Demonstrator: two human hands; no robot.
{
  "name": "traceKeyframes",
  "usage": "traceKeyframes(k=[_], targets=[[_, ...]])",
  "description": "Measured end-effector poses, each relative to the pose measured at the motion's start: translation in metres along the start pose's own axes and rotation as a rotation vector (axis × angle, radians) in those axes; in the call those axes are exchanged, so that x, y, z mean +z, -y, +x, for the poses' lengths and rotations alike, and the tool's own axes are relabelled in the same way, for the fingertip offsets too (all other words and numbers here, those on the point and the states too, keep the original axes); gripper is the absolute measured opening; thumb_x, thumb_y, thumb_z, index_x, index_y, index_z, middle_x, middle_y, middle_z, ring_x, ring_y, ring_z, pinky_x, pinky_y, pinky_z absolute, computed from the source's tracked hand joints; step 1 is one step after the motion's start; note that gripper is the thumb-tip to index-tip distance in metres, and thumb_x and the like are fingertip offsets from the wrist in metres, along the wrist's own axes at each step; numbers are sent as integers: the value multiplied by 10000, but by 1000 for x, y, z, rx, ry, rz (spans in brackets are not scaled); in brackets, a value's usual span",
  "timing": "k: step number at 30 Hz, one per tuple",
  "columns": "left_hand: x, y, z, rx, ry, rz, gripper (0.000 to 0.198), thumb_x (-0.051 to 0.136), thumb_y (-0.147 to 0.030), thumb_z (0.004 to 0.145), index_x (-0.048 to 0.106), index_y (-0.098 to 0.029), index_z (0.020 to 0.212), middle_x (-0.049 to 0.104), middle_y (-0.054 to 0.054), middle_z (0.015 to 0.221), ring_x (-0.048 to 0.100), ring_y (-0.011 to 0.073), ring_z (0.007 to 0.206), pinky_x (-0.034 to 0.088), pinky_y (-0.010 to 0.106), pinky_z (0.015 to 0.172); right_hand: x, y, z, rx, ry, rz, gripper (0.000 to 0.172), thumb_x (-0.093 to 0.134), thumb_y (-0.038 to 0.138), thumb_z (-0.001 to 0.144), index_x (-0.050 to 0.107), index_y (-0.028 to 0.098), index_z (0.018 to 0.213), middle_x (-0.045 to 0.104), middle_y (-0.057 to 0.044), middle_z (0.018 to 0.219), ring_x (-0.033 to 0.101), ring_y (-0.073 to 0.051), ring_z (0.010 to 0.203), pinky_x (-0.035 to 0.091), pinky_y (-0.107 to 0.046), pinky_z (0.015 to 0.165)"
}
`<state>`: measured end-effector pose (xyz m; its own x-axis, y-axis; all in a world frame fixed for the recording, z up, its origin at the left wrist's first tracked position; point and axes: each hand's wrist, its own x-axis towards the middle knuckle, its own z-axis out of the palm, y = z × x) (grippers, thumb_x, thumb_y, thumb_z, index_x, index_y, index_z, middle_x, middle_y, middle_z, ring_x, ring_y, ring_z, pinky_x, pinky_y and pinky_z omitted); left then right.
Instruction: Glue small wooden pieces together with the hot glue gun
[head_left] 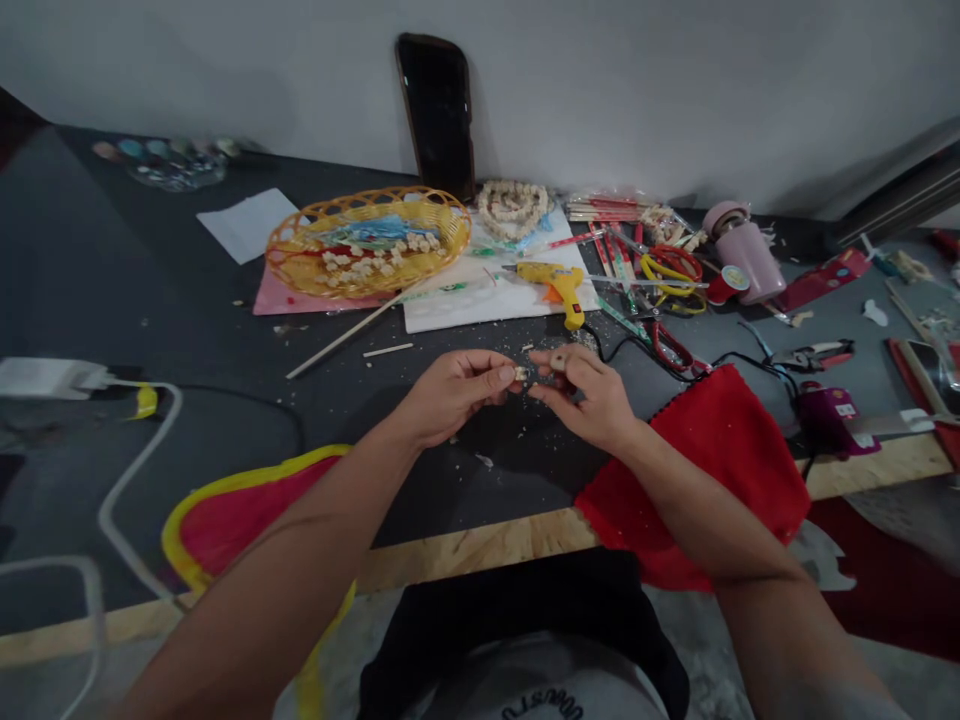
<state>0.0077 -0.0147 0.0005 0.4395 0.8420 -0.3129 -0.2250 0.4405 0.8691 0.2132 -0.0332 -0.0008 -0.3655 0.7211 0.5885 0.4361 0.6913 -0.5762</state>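
Over the dark table, my left hand [469,392] is closed in a pinch. Between its thumb and forefinger sits a small pale, knobbly piece [520,373], too small to name for certain. My right hand [585,392] faces it from close by, thumb and forefinger apart around a gap. A small tan spot shows against its fingers; whether it is a held object or a wrapped fingertip I cannot tell. Beyond the hands, a yellow glue gun [551,285] lies on a white sheet [450,312]. Pale crumbs litter the table around both hands.
A yellow woven basket [281,262] holds pale knobbly clusters and blue strips. Behind it a phone [439,115] leans on the wall. A thin stick [345,337], red cloth [720,460], pliers [814,354], a pink bottle [750,262] and white cable [142,470] also lie around.
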Motion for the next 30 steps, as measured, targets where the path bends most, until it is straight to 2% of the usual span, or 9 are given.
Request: traceKeyframes(k=[3, 5, 10, 18, 26, 30], targets=[[1, 1, 0, 8, 57, 54, 413, 910, -484, 591, 741, -138, 740, 665, 6, 672, 516, 63, 601, 384, 179, 570, 2, 2, 1, -77, -3, 10, 100, 639, 230, 934, 665, 209, 1029, 722, -70, 974, 693, -168, 891, 608, -292, 770], [2, 2, 0, 13, 64, 65, 414, 906, -492, 595, 746, -142, 747, 667, 10, 677, 514, 69, 606, 384, 186, 570, 3, 2, 2, -101, -16, 14, 78, 635, 212, 936, 668, 210, 1007, 728, -61, 940, 695, -165, 898, 605, -288, 789], [4, 1, -1, 18, 54, 38, 412, 920, -473, 570, 761, -145, 763, 686, 28, 693, 528, 80, 609, 402, 200, 578, 5, 1, 1, -99, -48, 10, 21, 628, 218, 940, 647, 218, 931, 729, -55, 906, 698, -158, 852, 602, -282, 739], [6, 2, -2, 1, 16, 29, 391, 946, -409, 514, 750, -132, 709, 659, 7, 644, 516, 72, 589, 392, 191, 576, 8, 2, 0, -104, -41, 29, 53, 640, 225, 927, 602, 213, 893, 723, -67, 894, 697, -161, 837, 591, -281, 693], [4, 2, -1, -7, 30, 6, 379, 957, -376, 506, 718, -123, 654, 635, -3, 601, 513, 63, 566, 375, 176, 546, 4, 0, 0, -69, 52, 49, 60, 622, 266, 943, 623, 207, 933, 730, -72, 918, 694, -160, 855, 595, -293, 710], [5, -1, -2, -21, 32, -36, 381, 964, -378, 493, 723, -130, 652, 668, 8, 628, 544, 64, 576, 409, 172, 565, 3, -1, 0, -78, 31, 72, 99, 668, 286, 914, 643, 206, 967, 735, -78, 949, 695, -175, 878, 605, -307, 714]])
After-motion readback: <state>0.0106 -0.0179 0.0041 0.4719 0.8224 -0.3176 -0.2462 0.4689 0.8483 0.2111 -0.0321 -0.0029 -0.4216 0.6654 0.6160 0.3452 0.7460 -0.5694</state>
